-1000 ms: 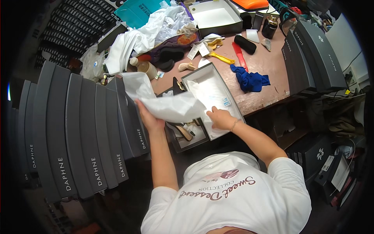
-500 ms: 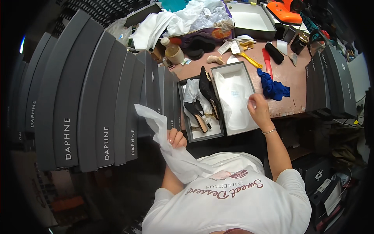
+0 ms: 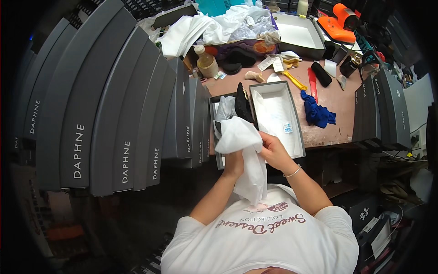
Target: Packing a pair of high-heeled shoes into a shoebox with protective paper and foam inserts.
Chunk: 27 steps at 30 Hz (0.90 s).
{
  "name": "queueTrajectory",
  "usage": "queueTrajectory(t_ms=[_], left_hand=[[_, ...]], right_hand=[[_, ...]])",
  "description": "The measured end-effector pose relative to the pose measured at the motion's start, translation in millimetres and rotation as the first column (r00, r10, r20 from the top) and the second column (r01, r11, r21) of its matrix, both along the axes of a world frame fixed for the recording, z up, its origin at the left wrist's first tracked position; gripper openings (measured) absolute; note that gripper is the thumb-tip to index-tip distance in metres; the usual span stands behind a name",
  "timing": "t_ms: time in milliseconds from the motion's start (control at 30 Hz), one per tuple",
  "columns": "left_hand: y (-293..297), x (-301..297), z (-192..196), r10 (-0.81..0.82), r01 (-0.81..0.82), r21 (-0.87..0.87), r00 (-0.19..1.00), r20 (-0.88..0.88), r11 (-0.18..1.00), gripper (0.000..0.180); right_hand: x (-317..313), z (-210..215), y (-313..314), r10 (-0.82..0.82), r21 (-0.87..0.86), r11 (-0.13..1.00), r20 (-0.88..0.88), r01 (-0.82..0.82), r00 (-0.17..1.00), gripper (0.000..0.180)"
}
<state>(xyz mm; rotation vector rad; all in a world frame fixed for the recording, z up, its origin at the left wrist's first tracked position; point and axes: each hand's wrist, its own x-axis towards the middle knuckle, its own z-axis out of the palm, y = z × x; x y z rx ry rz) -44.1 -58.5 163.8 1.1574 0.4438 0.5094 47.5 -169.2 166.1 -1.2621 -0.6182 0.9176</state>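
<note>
Tissue paper (image 3: 244,137), bunched above the near part of the shoe box (image 3: 219,160): my right hand (image 3: 276,151) pinches its edge; my left hand's (image 3: 234,163) grip is hidden — I cannot tell. Shaping the paper seems in hand; next calls for gentle folding. Beyond: brownish table (image 3: 342,109), blue cloth (image 3: 318,111); left, stacked grey boxes (image 3: 114,114).

The person's forearms (image 3: 215,195) slant forward and inward, bringing the hands close together. The left hand (image 3: 234,164) has its fingers hidden; the right hand (image 3: 273,150) curls its fingers in a pinch.
</note>
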Motion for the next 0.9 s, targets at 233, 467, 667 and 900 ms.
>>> queueTrajectory(t_ms=[233, 467, 667, 900], left_hand=[[39.4, -11.8, -61.5, 0.303, -0.115, 0.589, 0.925, -0.231, 0.8, 0.062], [50.2, 4.1, -95.9, 0.363, -0.029, 0.637, 0.841, -0.401, 0.77, 0.079], [44.3, -38.2, -72.8, 0.285, -0.271, 0.149, 0.955, -0.083, 0.951, 0.075], [7.5, -90.5, -0.7, 0.365, -0.376, 0.143, 0.926, 0.096, 0.916, 0.074]], right_hand=[[108.1, -28.7, -39.3, 0.004, -0.146, 0.825, 0.968, 0.546, 0.252, 0.027], [79.6, 13.6, 12.5, -0.033, -0.018, 0.904, 0.993, 0.427, 0.112, 0.048], [39.4, -12.1, 13.9, 0.282, -0.355, 0.93, 0.855, 0.096, 0.434, 0.018], [-16.6, -80.3, 89.8, 0.217, -0.248, 0.948, 0.962, 0.2, 0.166, 0.025]])
